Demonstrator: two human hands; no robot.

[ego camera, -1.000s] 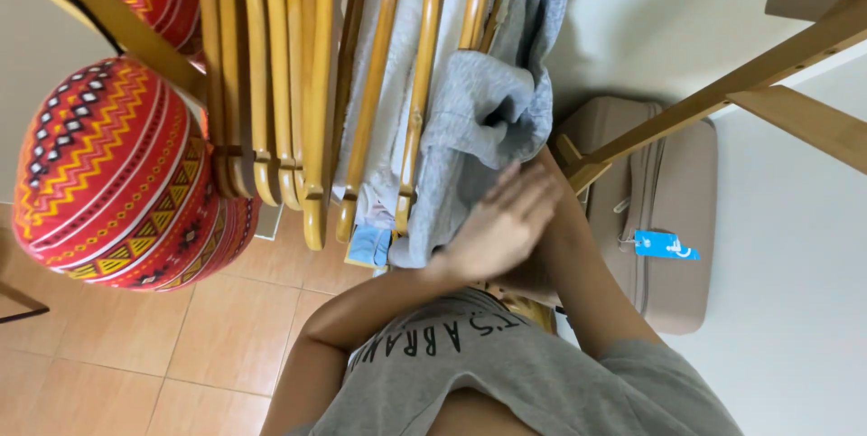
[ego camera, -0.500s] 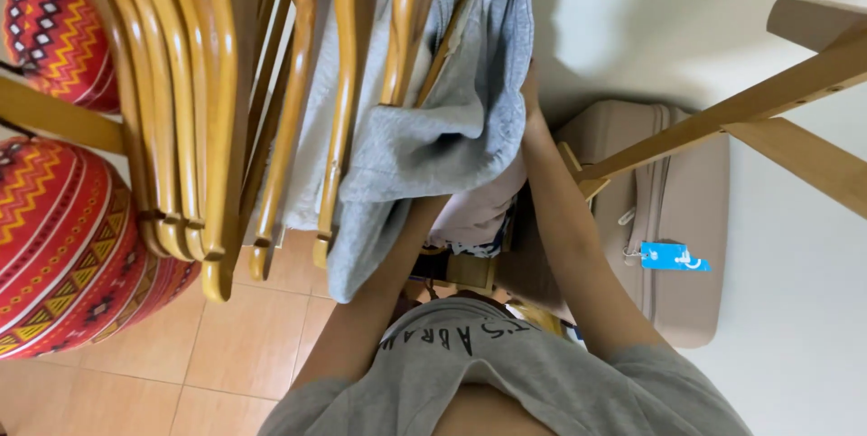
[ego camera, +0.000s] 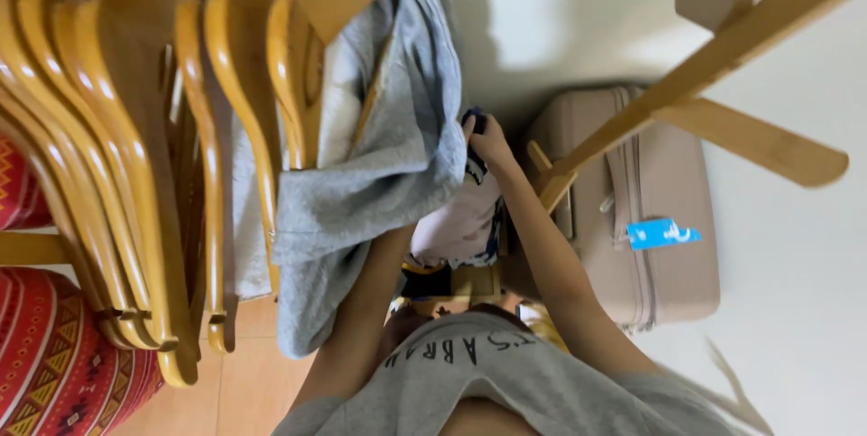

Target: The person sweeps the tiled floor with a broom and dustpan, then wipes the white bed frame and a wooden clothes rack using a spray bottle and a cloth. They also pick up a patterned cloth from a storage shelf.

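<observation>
- Right hand: arm stretched forward and up past the wooden rack frame, wrist roughly straight, fingers curled closed on a dark bit of cloth right at the edge of the grey garment.
- Left hand: not visible. Left forearm runs up from the torso and disappears under the grey garment's lower fold (grip state can't be told).
- Grey garment: draped on a wooden hanger at the right end of the row, hanging loose, bunched toward the right hand.
- Under it, between the two arms: a pale pinkish garment, partly hidden.
- Row of empty wooden hangers packed close together, left of the grey garment.
- Beige suitcase lying on the floor just right of the right forearm, blue tag on it; the rack's angled leg crosses above it.
- Red patterned cushion at lower left, on the tiled floor.
- Person wears a grey printed shirt (bottom of view).
</observation>
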